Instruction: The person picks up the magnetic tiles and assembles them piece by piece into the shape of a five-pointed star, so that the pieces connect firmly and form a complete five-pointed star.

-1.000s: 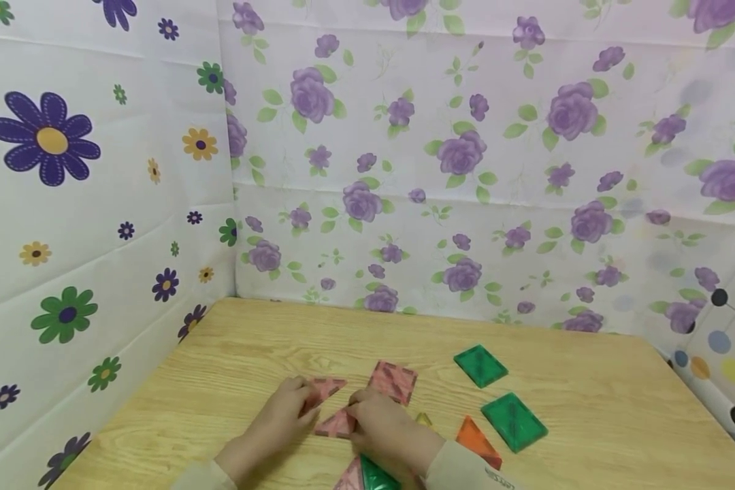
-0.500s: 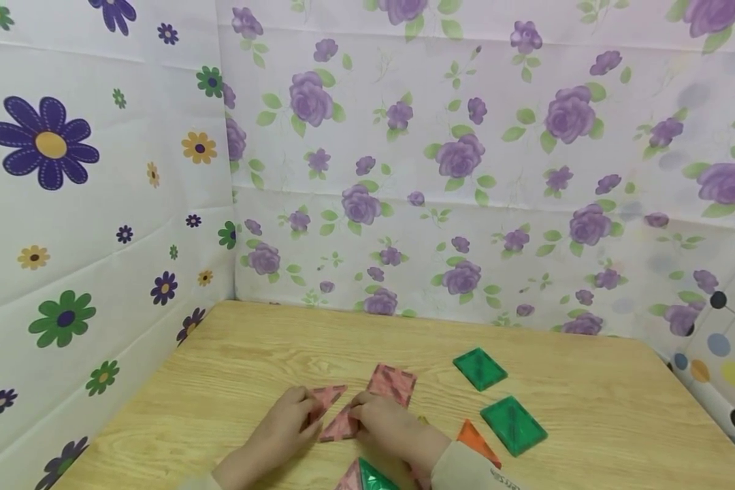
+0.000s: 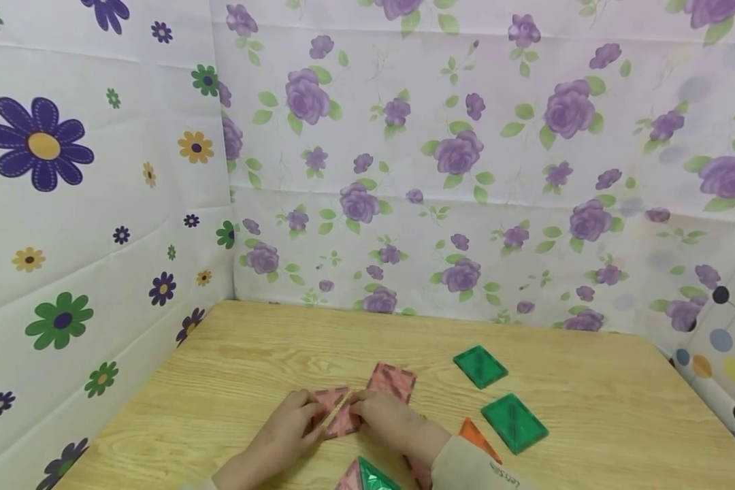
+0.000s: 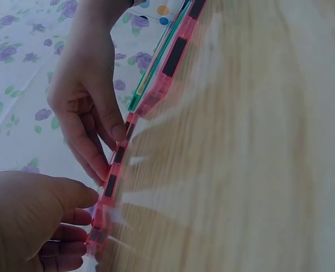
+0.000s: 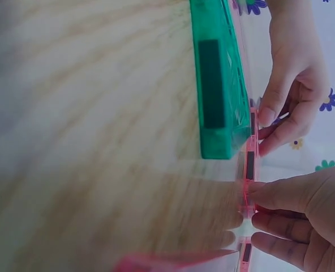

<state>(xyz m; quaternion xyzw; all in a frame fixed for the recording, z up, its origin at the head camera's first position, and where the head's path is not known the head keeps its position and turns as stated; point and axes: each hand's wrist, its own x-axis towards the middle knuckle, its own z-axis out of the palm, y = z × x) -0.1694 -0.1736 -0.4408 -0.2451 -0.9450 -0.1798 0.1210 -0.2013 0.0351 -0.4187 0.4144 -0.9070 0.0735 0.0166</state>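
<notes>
Two pink triangular magnetic tiles lie flat on the wooden table point(image 3: 257, 354), their long edges facing across a thin diagonal gap. My left hand point(image 3: 284, 425) pinches the left pink triangle point(image 3: 331, 396) by its outer side. From the other side, my right hand point(image 3: 392, 423) pinches the right pink triangle point(image 3: 344, 427); its fingers cover part of it. Seen edge-on in the left wrist view, the pink tile edge point(image 4: 110, 186) sits between thumb and fingers. In the right wrist view the right hand point(image 5: 303, 209) holds a pink edge point(image 5: 248, 195) low against the table.
A pink square tile point(image 3: 392, 381) lies just behind my right hand. Two green square tiles point(image 3: 480, 366) and an orange triangle point(image 3: 479, 439) are to the right. Near the front edge, a green triangle point(image 3: 375, 476) adjoins a pink one point(image 3: 349, 478). Patterned cloth point(image 3: 404, 170) walls the table's back.
The two pink triangles have come closer together, narrowing the gap between them into a thin strip. My left hand has shifted slightly; the surrounding tiles stay put.
</notes>
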